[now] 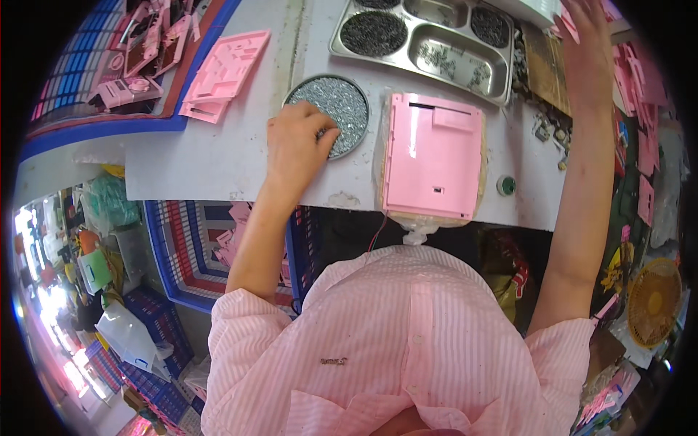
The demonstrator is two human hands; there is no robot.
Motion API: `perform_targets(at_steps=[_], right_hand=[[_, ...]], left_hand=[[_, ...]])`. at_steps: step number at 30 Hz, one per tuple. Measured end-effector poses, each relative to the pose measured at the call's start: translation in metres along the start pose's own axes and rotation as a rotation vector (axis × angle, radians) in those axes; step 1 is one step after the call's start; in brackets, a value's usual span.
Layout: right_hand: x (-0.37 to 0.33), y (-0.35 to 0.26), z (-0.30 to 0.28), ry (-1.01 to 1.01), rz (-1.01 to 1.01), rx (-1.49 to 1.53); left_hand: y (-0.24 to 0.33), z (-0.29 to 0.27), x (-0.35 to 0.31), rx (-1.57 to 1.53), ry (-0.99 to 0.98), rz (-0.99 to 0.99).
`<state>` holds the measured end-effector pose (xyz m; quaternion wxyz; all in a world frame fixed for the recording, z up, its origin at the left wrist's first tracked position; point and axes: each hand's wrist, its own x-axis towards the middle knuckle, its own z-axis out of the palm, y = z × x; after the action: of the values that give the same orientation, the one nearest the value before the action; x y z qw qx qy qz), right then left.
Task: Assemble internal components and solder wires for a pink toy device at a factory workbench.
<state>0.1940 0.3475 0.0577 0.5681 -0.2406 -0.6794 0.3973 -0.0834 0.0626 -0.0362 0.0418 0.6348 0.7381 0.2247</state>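
At upper left, a blue-rimmed basket of pink parts; a loose pink panel lies just beside it. Next, your left hand, fingers curled, thumb near forefinger, tips at the small silver pieces in a round tin; cannot tell whether you have any pinched. Right of that, a steel tray with dark bits in its compartments; nearer you, a pink housing lies flat on a plastic-wrapped pad, untouched by either hand. Beside the pad, a small green round item. Far right, your right hand reaches to the top edge by more pink plastic; its fingers look extended, grip cannot be told. Judgement: you're at a gathering step, pieces left, something right. Next move calls for a fine pinch, few pieces at once, and a clear path over the housing.
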Motion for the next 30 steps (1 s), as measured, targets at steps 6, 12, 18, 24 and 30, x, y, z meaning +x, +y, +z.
perform_targets(at_steps=[6,12,18,24,30], right_hand=[[0.051,-0.021,0.064,-0.338,-0.007,-0.023],[-0.012,-0.063,0.056,-0.45,0.329,0.133],[-0.086,-0.073,0.038,-0.377,0.33,0.297],[-0.11,-0.091,0.053,-0.24,0.359,0.633],[-0.125,-0.117,0.076,-0.342,0.298,0.582]], left_hand=[[0.003,-0.002,0.008,0.047,0.039,0.027],[-0.003,0.001,0.01,0.012,0.052,0.089],[-0.003,0.002,0.014,0.023,0.139,0.125],[0.031,-0.004,0.01,-0.156,-0.018,0.281],[0.091,-0.002,-0.006,-0.43,0.063,0.297]])
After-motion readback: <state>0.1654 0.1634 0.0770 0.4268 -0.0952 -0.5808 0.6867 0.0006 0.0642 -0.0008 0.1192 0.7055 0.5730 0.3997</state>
